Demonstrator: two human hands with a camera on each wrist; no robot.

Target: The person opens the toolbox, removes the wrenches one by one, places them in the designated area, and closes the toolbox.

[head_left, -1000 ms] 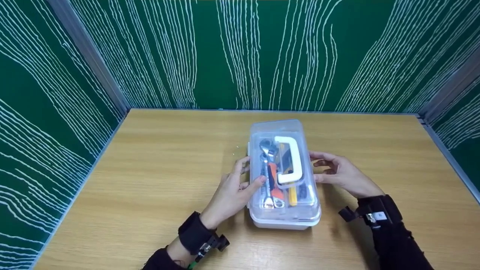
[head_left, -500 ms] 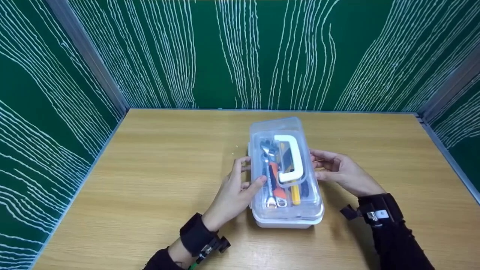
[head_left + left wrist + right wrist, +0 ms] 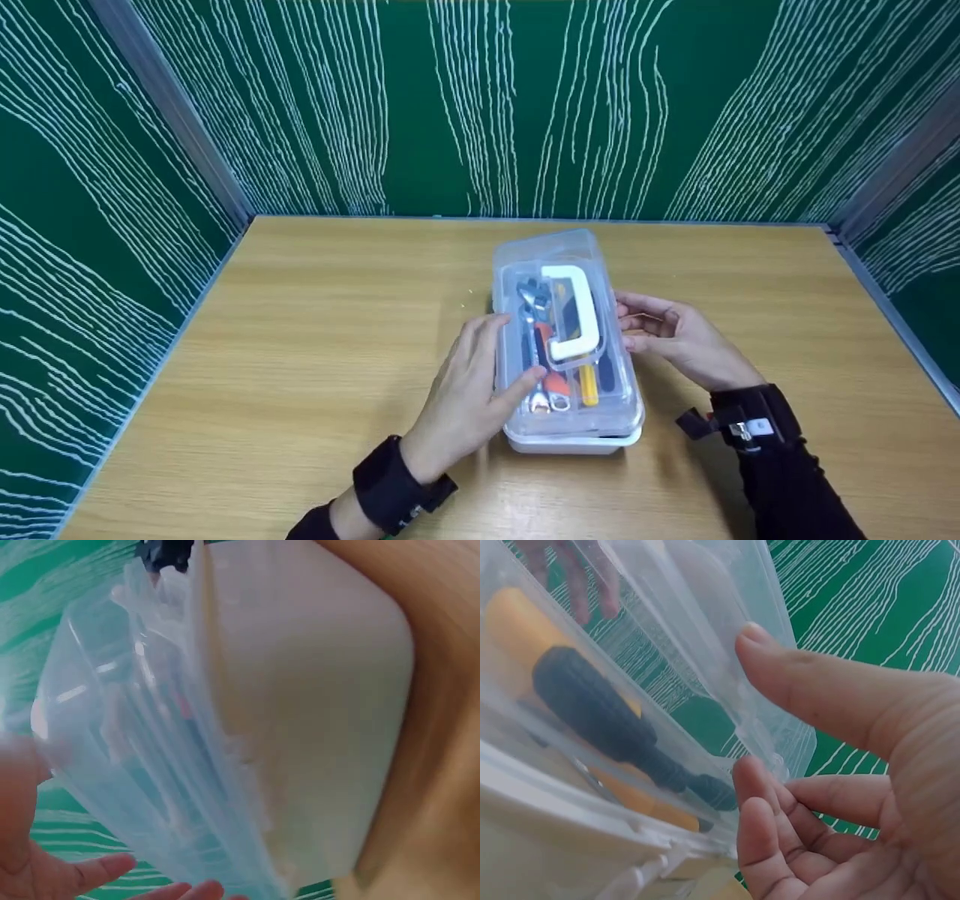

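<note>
A toolbox with a see-through lid (image 3: 555,426) and a white base (image 3: 562,448) stands on the table. A white handle (image 3: 589,315) tops it. Through the lid show an adjustable wrench (image 3: 534,296), a yellow tool handle (image 3: 589,384) and, in the right wrist view, a dark tool handle (image 3: 592,701). My left hand (image 3: 465,390) lies at the lid's left side, thumb over its top. In the left wrist view its fingers (image 3: 105,870) are spread. My right hand (image 3: 690,345) is at the opposite side, loosely bent fingertips (image 3: 754,780) right at the lid, holding nothing.
The wooden table (image 3: 322,322) is bordered by green panels (image 3: 420,112) with white wavy lines at the back and both sides. Small pale specks (image 3: 466,298) lie left of the box. Each wrist wears a black camera strap (image 3: 757,416).
The left hand has shifted slightly down along the lid, its fingers coming off the side and extending. The toolbox has turned slightly. The right hand stays beside it.
</note>
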